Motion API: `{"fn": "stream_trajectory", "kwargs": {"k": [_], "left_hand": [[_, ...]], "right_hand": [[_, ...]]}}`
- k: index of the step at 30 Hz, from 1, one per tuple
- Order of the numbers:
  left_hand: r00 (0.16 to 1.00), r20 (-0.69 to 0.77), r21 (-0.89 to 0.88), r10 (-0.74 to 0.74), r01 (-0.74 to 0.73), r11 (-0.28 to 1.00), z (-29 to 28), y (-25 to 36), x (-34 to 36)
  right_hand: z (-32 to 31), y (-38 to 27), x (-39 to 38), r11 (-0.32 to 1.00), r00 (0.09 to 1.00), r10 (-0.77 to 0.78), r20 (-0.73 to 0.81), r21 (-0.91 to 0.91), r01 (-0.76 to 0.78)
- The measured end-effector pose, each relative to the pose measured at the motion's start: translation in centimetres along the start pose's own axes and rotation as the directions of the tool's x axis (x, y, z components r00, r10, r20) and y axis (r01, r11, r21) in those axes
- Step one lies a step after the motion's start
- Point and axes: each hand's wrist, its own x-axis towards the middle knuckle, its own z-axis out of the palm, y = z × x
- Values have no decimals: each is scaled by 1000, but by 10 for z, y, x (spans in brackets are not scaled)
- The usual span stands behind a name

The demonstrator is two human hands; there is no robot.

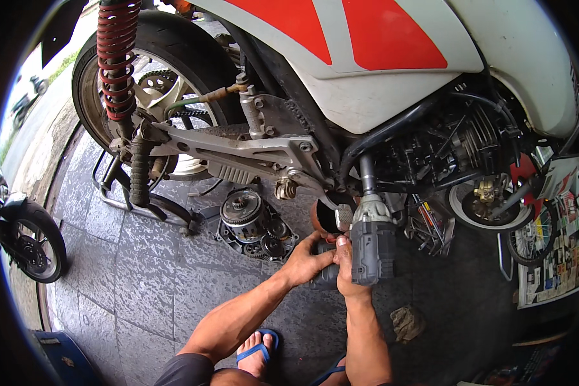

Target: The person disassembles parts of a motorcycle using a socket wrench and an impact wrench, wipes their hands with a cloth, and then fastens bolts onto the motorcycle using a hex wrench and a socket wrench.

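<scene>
A grey-and-black cordless impact wrench (pixel 373 254) points away from me, its long socket (pixel 367 174) reaching up to the lower frame and engine of the motorcycle. My right hand (pixel 350 270) is closed around the wrench's handle, thumb along its left side. Against it, my left hand (pixel 309 262) grips the lower part of the tool, with its thumb touching my right hand; some of its fingers are hidden. Where the socket's tip meets the bike is dark and hard to make out. The white-and-red motorcycle (pixel 405 58) stands over the work.
A clutch and gear assembly (pixel 244 212) lies on the tiles left of my hands, next to a reddish round container (pixel 321 215). Hand tools (pixel 428 225) sit at the right. A crumpled rag (pixel 406 323) lies near my right forearm. The bike's centre stand (pixel 154 209) rests on the floor.
</scene>
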Motion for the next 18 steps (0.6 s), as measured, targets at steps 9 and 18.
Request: {"fn": "stream_trajectory", "kwargs": {"k": [9, 18], "left_hand": [[1000, 9, 3, -13, 13, 1000, -5, 8, 0], [1000, 1, 12, -22, 22, 1000, -6, 1, 4]], "right_hand": [[5, -7, 3, 976, 998, 62, -6, 208, -59], [3, -6, 2, 974, 997, 81, 11, 209, -82]]}}
